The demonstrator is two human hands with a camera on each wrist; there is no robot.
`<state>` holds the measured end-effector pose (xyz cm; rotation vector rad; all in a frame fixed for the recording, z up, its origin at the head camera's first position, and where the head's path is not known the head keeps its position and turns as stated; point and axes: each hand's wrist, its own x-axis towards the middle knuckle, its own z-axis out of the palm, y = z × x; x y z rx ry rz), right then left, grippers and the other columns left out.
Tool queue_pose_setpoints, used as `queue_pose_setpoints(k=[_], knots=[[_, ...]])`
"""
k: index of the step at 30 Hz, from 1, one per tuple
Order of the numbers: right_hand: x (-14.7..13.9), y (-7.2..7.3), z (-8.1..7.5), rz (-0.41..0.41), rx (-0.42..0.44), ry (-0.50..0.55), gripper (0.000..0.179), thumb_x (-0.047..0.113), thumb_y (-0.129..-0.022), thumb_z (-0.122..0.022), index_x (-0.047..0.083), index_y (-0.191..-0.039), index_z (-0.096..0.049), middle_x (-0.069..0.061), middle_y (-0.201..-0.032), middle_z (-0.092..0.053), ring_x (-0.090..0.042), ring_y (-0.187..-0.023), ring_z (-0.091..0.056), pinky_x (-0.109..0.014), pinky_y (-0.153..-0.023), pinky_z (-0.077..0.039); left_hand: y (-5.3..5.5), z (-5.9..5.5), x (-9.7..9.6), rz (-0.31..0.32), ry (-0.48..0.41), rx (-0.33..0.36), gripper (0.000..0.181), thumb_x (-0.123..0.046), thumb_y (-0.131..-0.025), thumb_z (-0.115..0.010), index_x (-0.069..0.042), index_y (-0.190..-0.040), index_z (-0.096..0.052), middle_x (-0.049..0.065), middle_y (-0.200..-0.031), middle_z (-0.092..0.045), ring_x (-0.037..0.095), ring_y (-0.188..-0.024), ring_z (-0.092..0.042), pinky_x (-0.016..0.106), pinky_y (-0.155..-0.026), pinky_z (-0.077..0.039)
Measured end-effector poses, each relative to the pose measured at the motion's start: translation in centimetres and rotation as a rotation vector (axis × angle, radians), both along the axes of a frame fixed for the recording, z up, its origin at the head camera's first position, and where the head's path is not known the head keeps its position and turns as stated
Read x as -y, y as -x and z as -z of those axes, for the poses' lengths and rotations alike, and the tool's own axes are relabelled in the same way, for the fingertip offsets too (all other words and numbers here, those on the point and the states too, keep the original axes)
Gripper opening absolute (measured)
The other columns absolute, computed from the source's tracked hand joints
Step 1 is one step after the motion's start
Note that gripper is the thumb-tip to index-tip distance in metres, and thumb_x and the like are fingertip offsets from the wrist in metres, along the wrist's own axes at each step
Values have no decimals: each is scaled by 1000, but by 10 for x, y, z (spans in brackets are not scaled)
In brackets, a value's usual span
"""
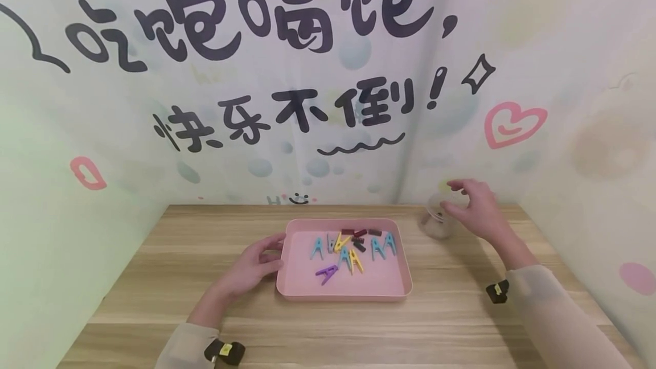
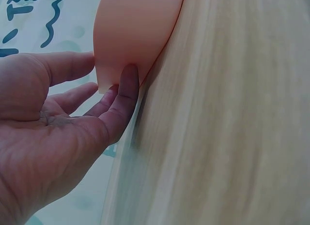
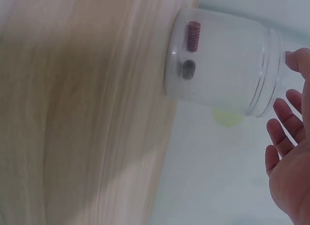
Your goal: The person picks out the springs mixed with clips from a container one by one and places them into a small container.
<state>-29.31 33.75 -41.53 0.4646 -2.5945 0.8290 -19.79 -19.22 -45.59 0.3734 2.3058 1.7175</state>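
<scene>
The relaxed left hand (image 1: 250, 268) is touching the pink tray (image 1: 301, 272); the right hand (image 1: 478, 209), loosely spread and holding nothing, is hovering by the clear jar (image 3: 225, 65) right of it, perhaps grazing it. A careless brush could be toppling the clear jar.

Black lettering (image 1: 304, 113), pink heart (image 1: 509, 129) on wall (image 1: 564, 181)

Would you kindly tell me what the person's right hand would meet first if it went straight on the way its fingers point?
Most likely the rim of the clear, round jar, which the right hand points toward in its wrist view; the exact gap between them is hard to judge.
</scene>
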Motion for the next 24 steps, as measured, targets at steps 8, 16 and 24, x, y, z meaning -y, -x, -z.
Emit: queue_pose_setpoints(k=[8,16,24], knots=[[19,-6,-8,-61,-41,-14,40,14,-94,-79,-2,-129,-68,-20,-115,-70,-40,-110,-57,-58,-92,-43,2,2,0,10,-9,-3,63,1,-104,-61,9,-160,-33,33,-149,-47,47,-128,-61,46,-103,-57],[44,-7,-6,-135,-27,-60,35,9,-93,-79,3,-126,-70,-15,-117,-71,-38,-108,-60,-56,-93,-49,1,1,1,2,-4,0,63,0,-104,-62,8,-160,-34,32,-149,-48,46,-128,-61,47,-103,-57],[70,-10,-1,-215,-32,-92,35,12,-90,-84,7,-123,-73,-11,-113,-73,-33,-104,-63,-51,-87,-56,1,1,0,-2,9,3,63,-1,-104,-62,6,-161,-35,30,-149,-49,44,-127,-62,42,-102,-58]])
